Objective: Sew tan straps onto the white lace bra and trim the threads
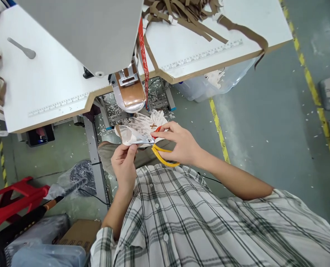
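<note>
Holding scissors (156, 150), pinching white fabric (129, 135), 2 rulers (59, 105) with blurred markings

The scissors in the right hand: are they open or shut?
The scissors look open: their red and yellow handles stand apart in the right hand. How far the blades part, I cannot tell.

Scissors (161, 158) before machine (89, 33) | strips (188, 13) on tabletop (53, 74), right | bin (194, 92) below tabletop, right

Left hand (124, 165) pinching, right hand (181, 144) gripping, forearms (233, 177) angled inward
</note>
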`<state>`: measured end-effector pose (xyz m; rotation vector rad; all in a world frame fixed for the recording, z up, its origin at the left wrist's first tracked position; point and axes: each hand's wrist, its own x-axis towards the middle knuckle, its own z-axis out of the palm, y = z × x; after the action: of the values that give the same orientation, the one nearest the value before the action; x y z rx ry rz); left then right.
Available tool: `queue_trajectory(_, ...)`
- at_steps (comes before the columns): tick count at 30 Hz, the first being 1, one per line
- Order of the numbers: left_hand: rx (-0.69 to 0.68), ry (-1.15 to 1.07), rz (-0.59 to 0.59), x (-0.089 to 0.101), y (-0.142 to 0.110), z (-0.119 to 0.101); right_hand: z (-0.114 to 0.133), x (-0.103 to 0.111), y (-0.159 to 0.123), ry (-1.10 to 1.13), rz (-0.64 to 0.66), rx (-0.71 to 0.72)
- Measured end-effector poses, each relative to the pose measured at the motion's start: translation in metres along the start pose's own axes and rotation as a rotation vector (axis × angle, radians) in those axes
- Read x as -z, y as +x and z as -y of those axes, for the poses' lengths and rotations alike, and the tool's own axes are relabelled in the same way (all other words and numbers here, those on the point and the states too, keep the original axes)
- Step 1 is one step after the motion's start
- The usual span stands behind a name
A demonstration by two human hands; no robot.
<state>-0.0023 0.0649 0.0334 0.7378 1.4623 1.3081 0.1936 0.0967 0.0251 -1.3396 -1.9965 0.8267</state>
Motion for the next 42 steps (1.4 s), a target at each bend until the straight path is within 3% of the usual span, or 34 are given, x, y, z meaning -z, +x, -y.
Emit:
queue_trajectory(15,0.006,0.0,0.026,-0.004,-0.001,0.005,0.004,-0.002,0.0,0.038,0.012,-0.084)
queue_trajectory(18,0.054,-0.021,0.032,-0.002,0.001,0.004,0.002,-0.003,0.0,0.066,0.029,-0.089)
queue_trajectory(21,0.143,-0.128,-0.009,0.005,0.008,0.003,-0.015,0.001,-0.003,0.07,0.007,-0.1)
queue_trajectory(28,0.276,-0.209,0.002,0.019,0.023,-0.006,-0.064,0.045,0.007,-0.046,-0.121,-0.265)
queue_trajectory(31,0.293,-0.205,0.028,0.019,0.024,-0.009,-0.067,0.07,0.04,-0.156,-0.146,-0.316)
queue_trajectory(34,0.269,-0.183,0.059,0.02,0.028,-0.008,-0.071,0.095,0.093,-0.3,-0.17,-0.308)
queue_trajectory(36,0.227,-0.053,0.114,0.025,0.033,-0.008,-0.08,0.111,0.131,-0.412,-0.175,-0.305)
queue_trajectory(39,0.027,0.403,0.211,0.043,0.042,-0.016,-0.089,0.123,0.166,-0.494,-0.159,-0.25)
queue_trajectory(42,-0.276,0.866,0.161,0.069,0.051,-0.028,-0.081,0.101,0.161,-0.13,-0.252,-0.251)
